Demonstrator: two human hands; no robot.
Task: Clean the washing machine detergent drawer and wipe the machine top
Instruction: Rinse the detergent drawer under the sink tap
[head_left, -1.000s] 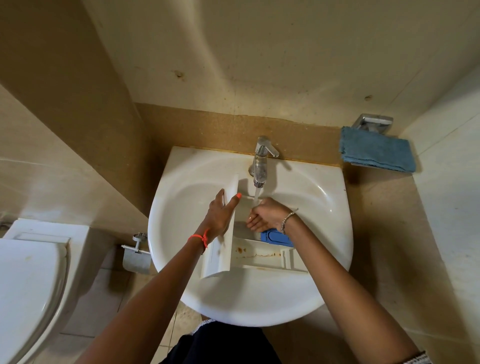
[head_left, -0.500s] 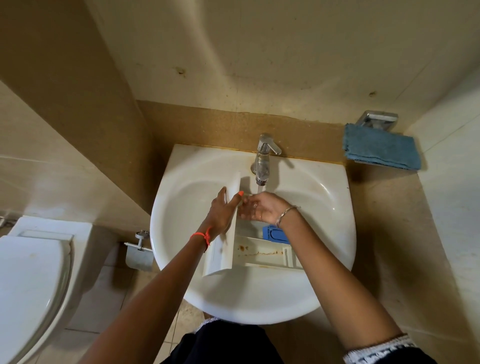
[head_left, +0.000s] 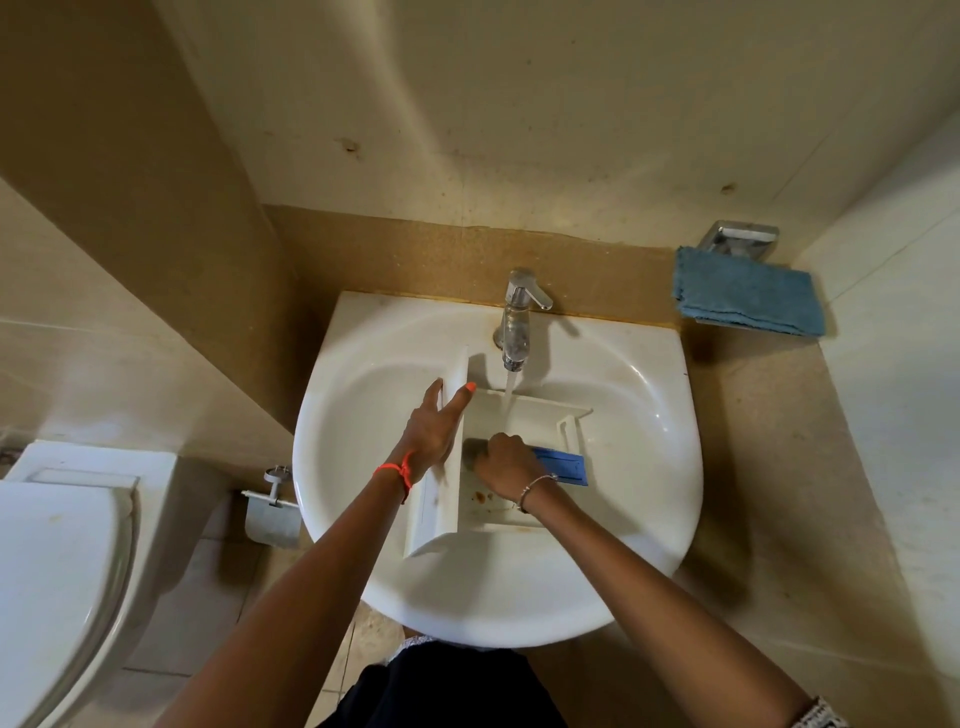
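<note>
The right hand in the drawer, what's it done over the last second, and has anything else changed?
The right hand moved from under the tap's stream toward the person, down into the detergent drawer, fingers curled against its floor. The left hand kept gripping the drawer's front panel, water kept running from the tap, and the blue cloth stayed put.

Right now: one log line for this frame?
step: rinse drawer in sink | tap: running | left hand: holds drawer front | right hand: rubbing inside | stains remain

head view, looking steeply down, sink (head_left: 649, 467) close
</note>
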